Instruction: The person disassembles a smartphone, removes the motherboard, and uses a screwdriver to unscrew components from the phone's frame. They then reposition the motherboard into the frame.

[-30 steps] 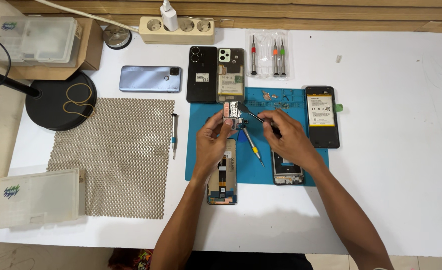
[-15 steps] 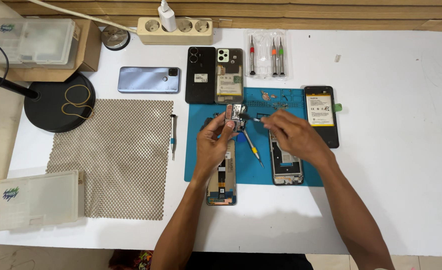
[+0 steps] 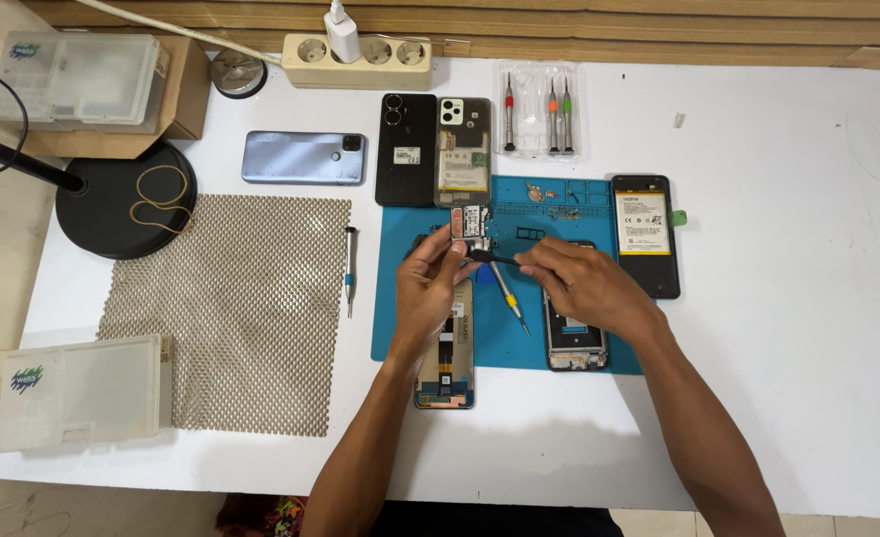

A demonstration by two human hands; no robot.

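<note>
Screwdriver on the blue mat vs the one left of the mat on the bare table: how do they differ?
The screwdriver on the mat has a yellow band and lies slanted, just below the right hand. The screwdriver beside the mesh sheet has a blue band, lies nearly straight up the table, off the blue mat, away from both hands. Both are slim, lying flat, unheld.

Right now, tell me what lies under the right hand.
Under the right hand lies an opened phone frame on the blue mat. Its upper part is covered by the hand.
</note>
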